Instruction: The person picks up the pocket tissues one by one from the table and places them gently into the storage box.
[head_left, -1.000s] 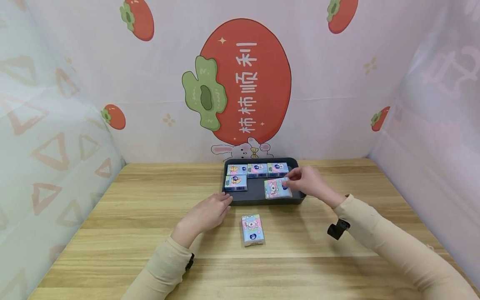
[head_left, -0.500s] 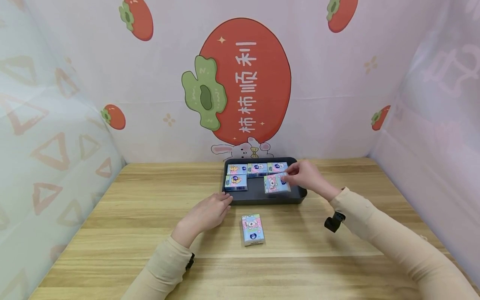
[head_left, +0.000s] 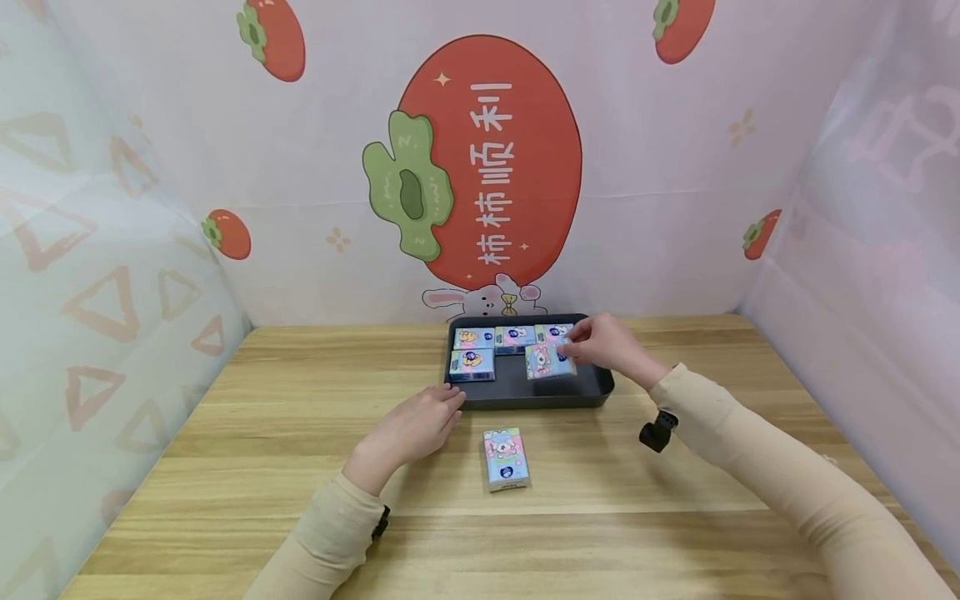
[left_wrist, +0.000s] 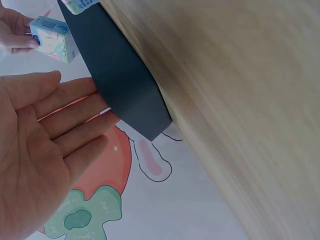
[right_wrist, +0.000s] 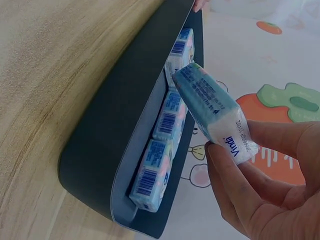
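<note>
Held by its end between my right thumb and fingers is a small pack of pocket tissues, marked Vinda, tilted over the right half of a dark grey tray. Three more tissue packs form the tray's back row, among them the middle pack; another pack lies in front at the left. My left hand touches the tray's front left corner with its fingertips, and the left wrist view shows its fingers nearly straight. On the table in front of the tray lies a single tissue pack.
The wooden table runs back to a printed cloth backdrop right behind the tray. Cloth side walls close off the left and right. A dark wrist camera sits on the right sleeve.
My right hand has raised the tissue pack a little and carried it back and slightly left, toward the tray's back row. My left hand stays at the corner.
</note>
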